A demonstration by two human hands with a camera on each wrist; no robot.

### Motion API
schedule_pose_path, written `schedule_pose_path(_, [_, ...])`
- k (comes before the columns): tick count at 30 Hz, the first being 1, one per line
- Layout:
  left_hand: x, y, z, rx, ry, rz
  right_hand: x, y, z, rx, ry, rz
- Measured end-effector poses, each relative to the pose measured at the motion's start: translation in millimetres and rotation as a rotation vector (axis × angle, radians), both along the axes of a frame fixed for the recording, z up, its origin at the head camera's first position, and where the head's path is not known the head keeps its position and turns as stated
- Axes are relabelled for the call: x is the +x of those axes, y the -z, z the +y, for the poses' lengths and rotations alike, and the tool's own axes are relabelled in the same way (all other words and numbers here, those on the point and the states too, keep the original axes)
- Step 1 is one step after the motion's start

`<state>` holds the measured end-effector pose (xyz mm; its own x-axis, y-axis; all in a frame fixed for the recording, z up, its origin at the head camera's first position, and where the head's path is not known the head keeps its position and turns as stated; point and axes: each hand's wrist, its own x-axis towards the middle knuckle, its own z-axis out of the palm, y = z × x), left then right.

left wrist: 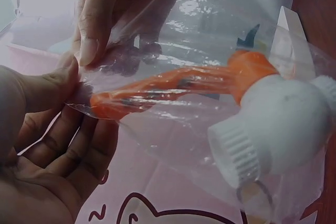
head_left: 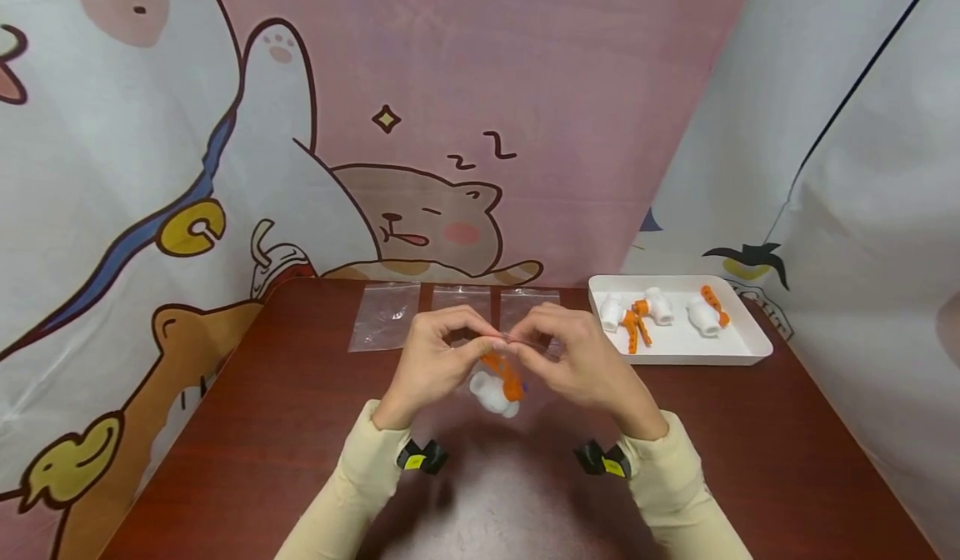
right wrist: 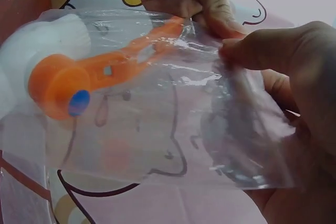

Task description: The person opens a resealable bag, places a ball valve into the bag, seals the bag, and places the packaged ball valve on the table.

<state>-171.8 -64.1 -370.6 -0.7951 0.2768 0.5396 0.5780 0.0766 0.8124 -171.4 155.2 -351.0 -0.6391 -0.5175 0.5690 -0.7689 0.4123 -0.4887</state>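
Between my two hands hangs a clear plastic zip bag [right wrist: 142, 145] with a white ball valve [left wrist: 286, 124] inside. The valve has an orange lever handle [left wrist: 173, 83] and a blue spot on its hub, seen in the right wrist view. My left hand [head_left: 438, 358] pinches the bag's top edge between thumb and fingers. Close beside it, my right hand [head_left: 573, 358] pinches the same edge, thumb tips nearly meeting. In the left wrist view the handle's end reaches up to the pinched edge.
Three flat clear bags lie along the table's back, among them the left bag [head_left: 386, 317]. A white tray [head_left: 738, 352] at the back right holds several white valves with orange handles. A printed cloth [head_left: 562, 127] hangs behind the brown table [head_left: 255, 452].
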Motion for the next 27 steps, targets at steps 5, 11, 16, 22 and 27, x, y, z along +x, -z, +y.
schedule_pose_path(5, [2.1, -0.5, 4.1, 0.004, -0.007, 0.034, 2.7, 0.4, 3.9, -0.012, 0.012, -0.01])
schedule_pose_path(11, [4.1, 0.9, 6.1, 0.031, -0.045, 0.053, 4.6, 0.9, 8.1, -0.011, 0.024, -0.003])
schedule_pose_path(16, [4.3, 0.9, 5.0, 0.032, -0.082, 0.054, 5.6, 1.1, 11.9, -0.003, 0.035, 0.011])
schedule_pose_path(22, [3.3, 2.1, 1.8, 0.037, -0.099, 0.046, 6.8, 2.0, 17.0, 0.016, 0.054, -0.002])
schedule_pose_path(27, [3.0, 2.6, -2.8, 0.036, -0.116, 0.038, 6.8, 4.7, 22.7, 0.021, 0.068, -0.008])
